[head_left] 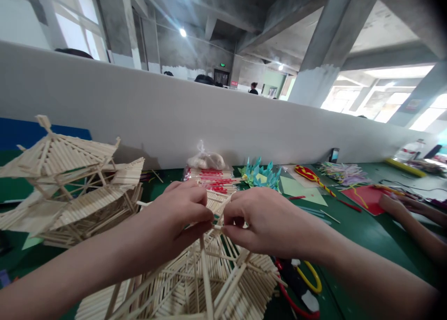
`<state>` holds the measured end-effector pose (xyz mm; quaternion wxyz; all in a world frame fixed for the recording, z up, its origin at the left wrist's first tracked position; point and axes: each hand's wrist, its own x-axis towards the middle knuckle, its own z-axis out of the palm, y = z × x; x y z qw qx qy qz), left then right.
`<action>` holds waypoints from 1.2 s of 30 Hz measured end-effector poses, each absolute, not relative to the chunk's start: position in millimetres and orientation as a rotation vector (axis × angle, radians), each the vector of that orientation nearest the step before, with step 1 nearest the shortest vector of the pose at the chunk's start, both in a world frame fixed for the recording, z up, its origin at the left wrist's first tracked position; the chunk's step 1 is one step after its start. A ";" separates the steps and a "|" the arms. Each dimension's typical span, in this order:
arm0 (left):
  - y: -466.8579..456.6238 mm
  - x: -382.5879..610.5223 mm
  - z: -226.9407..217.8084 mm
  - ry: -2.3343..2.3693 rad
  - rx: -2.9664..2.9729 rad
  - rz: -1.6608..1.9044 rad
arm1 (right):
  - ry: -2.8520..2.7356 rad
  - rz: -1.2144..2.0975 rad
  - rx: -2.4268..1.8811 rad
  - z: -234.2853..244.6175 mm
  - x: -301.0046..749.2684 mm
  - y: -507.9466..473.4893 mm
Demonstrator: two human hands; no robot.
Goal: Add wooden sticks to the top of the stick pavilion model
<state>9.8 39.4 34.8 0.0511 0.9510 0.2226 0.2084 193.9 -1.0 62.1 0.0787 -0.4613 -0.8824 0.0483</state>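
The left hand (186,206) and right hand (253,213) pinch a short pale stick (217,227) between them, just above an openwork stick frame (195,282) on the green counter (370,250). To the left stands a roofed stick model (80,185). Behind the hands, a knotted plastic bag (206,160) sits near a turquoise paper piece (267,174), before a white partition (146,115). At right, another person's arms (407,217) reach over a red sheet (365,200).
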 end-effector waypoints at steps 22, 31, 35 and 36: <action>47.7 13.3 36.3 0.590 2.908 0.482 | -2.391 0.408 -1.485 57.1 239.3 -10.3; 49.8 10.3 32.9 0.573 2.936 0.445 | -2.230 0.675 -1.513 42.0 251.2 -22.2; 50.3 12.0 34.9 0.567 2.964 0.432 | -2.253 0.645 -1.458 38.3 252.7 -24.7; 50.4 12.5 35.6 0.563 2.969 0.430 | -2.253 0.636 -1.444 37.3 253.0 -25.4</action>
